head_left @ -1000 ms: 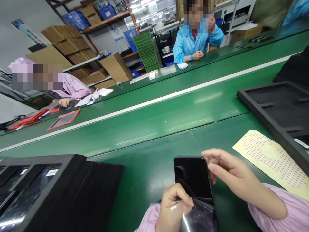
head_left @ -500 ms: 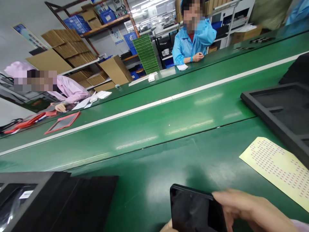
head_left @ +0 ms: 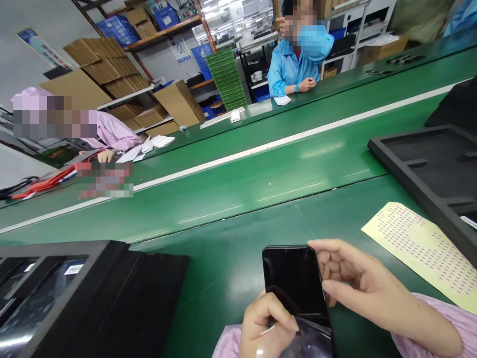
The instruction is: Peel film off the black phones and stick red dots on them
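Note:
A black smartphone (head_left: 297, 278) is held upright before me, its dark screen facing me. My right hand (head_left: 354, 278) grips the phone's right edge, with thumb and fingertips against its side and top corner. At the lower left, my left hand (head_left: 266, 323) is closed, thumb and finger pinching a clear plastic film (head_left: 311, 338) that lies over the lower screen. The film's lower end runs out of the frame. Some left fingers are hidden behind the phone.
A yellow sticker sheet (head_left: 421, 243) and a black tray (head_left: 413, 189) lie to the right. Stacked black trays (head_left: 149, 293) holding film-wrapped items stand at left. Beyond the white strip (head_left: 223, 161) sit a co-worker in blue (head_left: 285, 74) and another in pink (head_left: 115, 132).
The phone has risen into fuller view, and both hands now show more. My left hand has come over the lower screen, pinching clear film. The view has shifted slightly.

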`<state>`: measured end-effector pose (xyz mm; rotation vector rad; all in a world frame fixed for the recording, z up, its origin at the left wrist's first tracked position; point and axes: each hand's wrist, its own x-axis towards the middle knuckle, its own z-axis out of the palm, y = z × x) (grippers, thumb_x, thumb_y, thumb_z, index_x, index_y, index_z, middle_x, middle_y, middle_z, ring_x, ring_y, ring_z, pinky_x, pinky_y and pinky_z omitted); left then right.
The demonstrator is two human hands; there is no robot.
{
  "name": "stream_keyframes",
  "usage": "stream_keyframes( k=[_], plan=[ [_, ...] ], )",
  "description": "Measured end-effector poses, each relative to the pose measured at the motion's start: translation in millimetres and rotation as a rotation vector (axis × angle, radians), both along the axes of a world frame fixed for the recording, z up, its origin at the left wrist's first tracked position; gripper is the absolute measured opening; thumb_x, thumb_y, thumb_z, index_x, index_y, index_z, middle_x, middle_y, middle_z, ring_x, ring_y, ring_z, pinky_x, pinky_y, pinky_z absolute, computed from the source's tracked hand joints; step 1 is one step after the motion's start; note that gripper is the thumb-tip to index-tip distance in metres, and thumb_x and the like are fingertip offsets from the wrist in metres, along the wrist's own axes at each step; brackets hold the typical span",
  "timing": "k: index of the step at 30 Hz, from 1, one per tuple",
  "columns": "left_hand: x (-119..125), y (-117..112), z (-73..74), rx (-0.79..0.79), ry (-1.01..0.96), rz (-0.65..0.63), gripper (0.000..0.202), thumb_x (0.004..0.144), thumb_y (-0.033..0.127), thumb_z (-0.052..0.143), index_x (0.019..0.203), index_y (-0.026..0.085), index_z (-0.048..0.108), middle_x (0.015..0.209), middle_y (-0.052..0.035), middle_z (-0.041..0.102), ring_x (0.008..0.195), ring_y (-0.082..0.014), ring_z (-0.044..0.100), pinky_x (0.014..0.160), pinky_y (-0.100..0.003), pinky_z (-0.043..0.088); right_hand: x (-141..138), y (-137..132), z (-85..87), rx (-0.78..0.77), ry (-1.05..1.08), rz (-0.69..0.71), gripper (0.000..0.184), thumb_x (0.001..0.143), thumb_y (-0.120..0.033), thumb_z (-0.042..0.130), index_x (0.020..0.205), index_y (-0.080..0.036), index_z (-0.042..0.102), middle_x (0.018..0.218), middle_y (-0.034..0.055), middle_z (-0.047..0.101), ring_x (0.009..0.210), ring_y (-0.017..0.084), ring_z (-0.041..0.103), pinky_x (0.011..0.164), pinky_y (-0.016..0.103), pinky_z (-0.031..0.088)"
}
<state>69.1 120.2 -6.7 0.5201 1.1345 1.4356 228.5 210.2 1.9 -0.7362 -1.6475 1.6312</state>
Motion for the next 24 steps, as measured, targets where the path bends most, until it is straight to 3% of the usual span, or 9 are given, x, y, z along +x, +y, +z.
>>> stream_keyframes(
  k=[8, 19, 24],
  plan=[
    [-4.4, -2.9, -3.1, -0.003, 0.07, -0.083, 0.016, 0.062, 0.031, 0.079, 0.054, 0.022, 0.069, 0.058, 0.0019, 0.055, 0.051, -0.0092, 0.046, 0.05, -0.022, 0.035, 0.6, 3.7, 1.6, 0.037, -0.031, 0.007, 0.033, 0.081, -0.017, 0.052, 0.114, -0.023, 0.048, 0.073, -0.002, 0.054, 0.055, 0.009, 0.056, 0.049, 0.018, 0.049],
    [1.6, -0.5, 2.2, 0.025, 0.092, -0.031, 0.024, 0.061, 0.037, 0.08, 0.052, 0.019, 0.067, 0.056, 0.0019, 0.053, 0.051, -0.0079, 0.045, 0.055, -0.022, 0.037, -1.3, 1.8, -5.0, 0.008, -0.029, -0.042, 0.02, 0.089, -0.021, 0.045, 0.109, -0.021, 0.048, 0.073, -0.0018, 0.055, 0.052, 0.008, 0.056, 0.048, 0.018, 0.051],
    [3.6, 0.3, 2.1, 0.074, 0.169, 0.001, 0.023, 0.063, 0.039, 0.078, 0.052, 0.021, 0.069, 0.054, 0.0031, 0.051, 0.051, -0.0075, 0.043, 0.055, -0.022, 0.036, 0.2, 1.1, -1.9, 0.094, -0.057, -0.029, 0.029, 0.084, -0.013, 0.046, 0.112, -0.022, 0.048, 0.074, -0.0018, 0.055, 0.055, 0.009, 0.056, 0.048, 0.018, 0.049]
  ],
)
